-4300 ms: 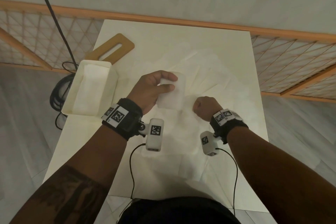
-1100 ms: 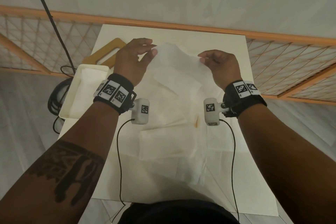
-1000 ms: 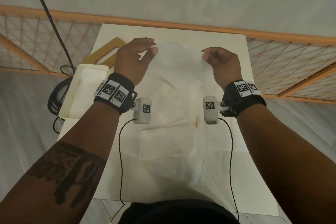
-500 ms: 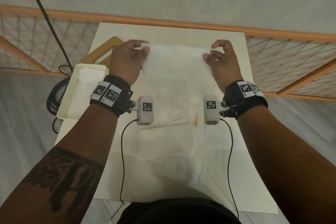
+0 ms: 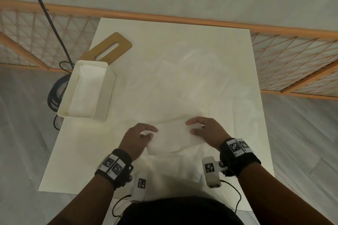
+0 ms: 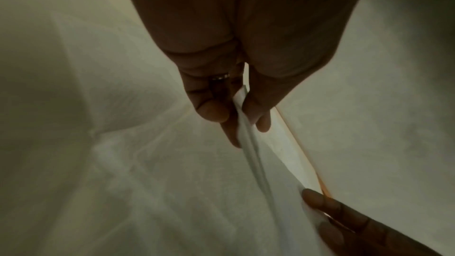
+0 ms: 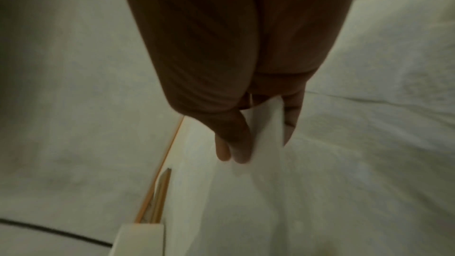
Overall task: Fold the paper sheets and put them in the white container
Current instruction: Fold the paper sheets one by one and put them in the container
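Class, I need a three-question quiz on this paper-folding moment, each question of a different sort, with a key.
1. True or false: both hands pinch the same paper sheet.
2. Multiple choice: the white container sits on the person's A) left B) right C) lap.
3. Fill in: under the container's far end lies a wooden ____.

Key: 1 true: left hand and right hand each pinch one end. 2 A. 3 board.

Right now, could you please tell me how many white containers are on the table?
1: the white rectangular container stands at the table's left edge, beside the wooden board. Nothing suggests another hidden.
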`<control>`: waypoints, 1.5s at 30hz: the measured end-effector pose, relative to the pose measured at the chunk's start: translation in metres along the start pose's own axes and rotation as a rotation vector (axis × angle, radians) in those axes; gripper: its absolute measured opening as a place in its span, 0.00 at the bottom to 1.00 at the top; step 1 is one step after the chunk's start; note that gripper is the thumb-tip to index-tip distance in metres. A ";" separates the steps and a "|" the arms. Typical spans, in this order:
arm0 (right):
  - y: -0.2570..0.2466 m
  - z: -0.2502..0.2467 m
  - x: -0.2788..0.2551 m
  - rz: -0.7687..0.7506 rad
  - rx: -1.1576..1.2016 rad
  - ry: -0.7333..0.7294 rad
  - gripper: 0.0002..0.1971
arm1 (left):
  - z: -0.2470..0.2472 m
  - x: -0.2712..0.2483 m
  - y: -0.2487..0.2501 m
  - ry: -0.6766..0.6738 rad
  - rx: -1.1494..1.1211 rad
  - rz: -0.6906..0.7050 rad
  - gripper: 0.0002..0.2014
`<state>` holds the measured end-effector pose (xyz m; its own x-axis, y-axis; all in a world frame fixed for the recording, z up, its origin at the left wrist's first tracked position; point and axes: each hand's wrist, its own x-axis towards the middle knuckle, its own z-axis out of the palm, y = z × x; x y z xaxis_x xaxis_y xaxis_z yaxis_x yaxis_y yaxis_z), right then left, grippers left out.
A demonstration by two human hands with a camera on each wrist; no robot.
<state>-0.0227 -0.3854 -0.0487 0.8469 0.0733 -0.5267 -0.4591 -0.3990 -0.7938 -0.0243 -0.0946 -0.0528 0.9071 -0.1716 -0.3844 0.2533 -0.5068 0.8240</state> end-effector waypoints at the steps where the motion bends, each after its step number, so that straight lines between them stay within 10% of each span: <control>1: 0.005 0.003 -0.001 0.010 -0.069 -0.010 0.14 | 0.001 -0.002 -0.004 -0.010 0.022 -0.019 0.13; 21: 0.004 0.015 0.006 0.022 -0.427 0.185 0.06 | 0.014 0.007 -0.009 0.065 0.642 0.027 0.14; 31: -0.025 0.010 0.067 0.010 -0.658 0.182 0.30 | 0.056 0.036 0.037 -0.239 0.995 0.175 0.33; 36: -0.031 0.001 0.075 0.082 -0.672 0.127 0.06 | 0.056 0.044 0.041 -0.275 1.021 0.159 0.29; 41: -0.033 -0.005 0.073 0.021 -0.675 0.134 0.03 | 0.054 0.052 0.045 -0.309 0.929 0.163 0.24; 45: -0.024 0.001 0.074 -0.009 -0.662 0.090 0.22 | 0.053 0.057 0.050 -0.375 0.822 0.160 0.23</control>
<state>0.0510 -0.3696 -0.0689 0.8821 0.0136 -0.4708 -0.2151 -0.8775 -0.4285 0.0224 -0.1744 -0.0557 0.7056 -0.4817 -0.5197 -0.3153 -0.8702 0.3785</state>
